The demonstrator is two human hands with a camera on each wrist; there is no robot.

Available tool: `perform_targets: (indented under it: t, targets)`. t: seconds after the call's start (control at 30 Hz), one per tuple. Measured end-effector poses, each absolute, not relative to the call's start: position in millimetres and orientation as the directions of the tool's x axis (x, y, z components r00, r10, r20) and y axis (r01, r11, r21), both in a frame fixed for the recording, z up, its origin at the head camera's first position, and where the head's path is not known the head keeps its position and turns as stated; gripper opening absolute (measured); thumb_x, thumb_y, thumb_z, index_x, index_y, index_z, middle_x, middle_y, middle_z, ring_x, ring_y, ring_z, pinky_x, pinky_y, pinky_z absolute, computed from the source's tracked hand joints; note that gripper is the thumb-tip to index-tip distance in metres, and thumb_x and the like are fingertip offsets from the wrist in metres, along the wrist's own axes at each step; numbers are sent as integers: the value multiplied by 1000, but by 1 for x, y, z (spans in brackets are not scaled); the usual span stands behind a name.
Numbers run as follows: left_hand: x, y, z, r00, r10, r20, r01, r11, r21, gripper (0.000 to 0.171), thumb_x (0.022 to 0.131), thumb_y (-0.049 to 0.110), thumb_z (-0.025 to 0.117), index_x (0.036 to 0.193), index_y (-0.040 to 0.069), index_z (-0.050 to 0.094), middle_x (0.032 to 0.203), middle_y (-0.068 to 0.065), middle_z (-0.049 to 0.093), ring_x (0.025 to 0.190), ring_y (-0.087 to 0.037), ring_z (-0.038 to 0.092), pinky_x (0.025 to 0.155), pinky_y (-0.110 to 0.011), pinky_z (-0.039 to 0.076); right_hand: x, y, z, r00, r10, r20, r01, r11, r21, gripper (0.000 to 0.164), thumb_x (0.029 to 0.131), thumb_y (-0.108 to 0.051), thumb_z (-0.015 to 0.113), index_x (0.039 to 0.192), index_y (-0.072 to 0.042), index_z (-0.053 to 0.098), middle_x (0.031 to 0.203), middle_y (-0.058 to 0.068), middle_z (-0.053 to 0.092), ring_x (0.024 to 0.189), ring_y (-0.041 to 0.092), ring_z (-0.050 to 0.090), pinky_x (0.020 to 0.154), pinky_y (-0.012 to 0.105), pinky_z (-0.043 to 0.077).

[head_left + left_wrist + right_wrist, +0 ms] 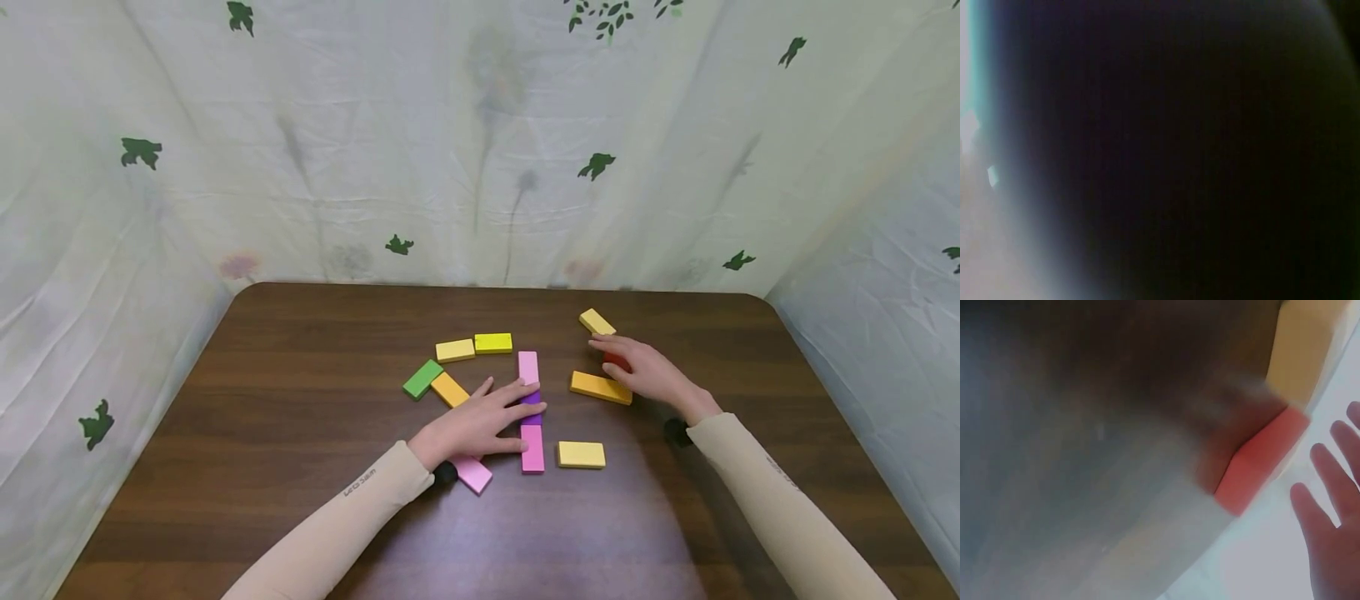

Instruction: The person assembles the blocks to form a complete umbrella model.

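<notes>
My left hand [476, 423] lies with spread fingers over a straight row of a pink block [528, 365], a purple block [532, 417] and another pink block [532, 460]. Its fingertips touch or hover just above the row; I cannot tell which. My right hand [654, 372] reaches over a red block [617, 362], partly hidden beneath it. In the right wrist view, the fingers are extended and appear apart from the red block [1261, 464]. An orange block [598, 388] lies just below that hand and a pale yellow block [597, 322] beyond its fingertips. The left wrist view is almost wholly dark.
Left of the row, a green block [423, 379], an orange-yellow block [450, 389], a pale yellow block [455, 351] and a bright yellow block [493, 343] lie loosely arranged. A pink block [474, 475] is under the left wrist. One pale yellow block [581, 455] lies nearer on the wooden table [300, 417].
</notes>
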State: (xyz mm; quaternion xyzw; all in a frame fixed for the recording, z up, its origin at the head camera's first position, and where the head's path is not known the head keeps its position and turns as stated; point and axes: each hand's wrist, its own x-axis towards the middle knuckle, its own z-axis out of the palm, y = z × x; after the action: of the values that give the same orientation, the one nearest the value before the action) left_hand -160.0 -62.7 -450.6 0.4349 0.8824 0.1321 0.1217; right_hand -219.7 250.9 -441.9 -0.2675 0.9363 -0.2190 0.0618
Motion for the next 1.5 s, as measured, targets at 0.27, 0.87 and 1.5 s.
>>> perform_targets:
  t: [0.27,0.87,1.5]
  targets:
    - [-160,-63,-450,-589,802,-96,735,582,347,62,95,47,54,149,22,37,158,-1,18,143,-22,16,111,-56,9,-200,244,-443,-790,-608,76,-569,682,-458,44,94,-13,62,136,-6,54,139,12,51,127,33,45,100,52,37]
    - [-162,-62,-452,-587,804,-98,738,581,343,62,95,47,54,149,23,36,158,0,17,144,-20,14,111,-56,9,-186,241,-450,-817,-575,28,-533,738,-414,47,87,-3,67,133,-7,57,127,13,57,118,32,50,95,50,43]
    - [-161,-62,-451,-592,798,-112,728,590,349,62,95,47,54,149,24,36,158,0,16,144,-20,14,111,-55,9,-208,229,-447,-798,-595,94,-574,704,-419,43,87,0,66,129,-6,60,120,10,61,110,27,55,91,45,46]
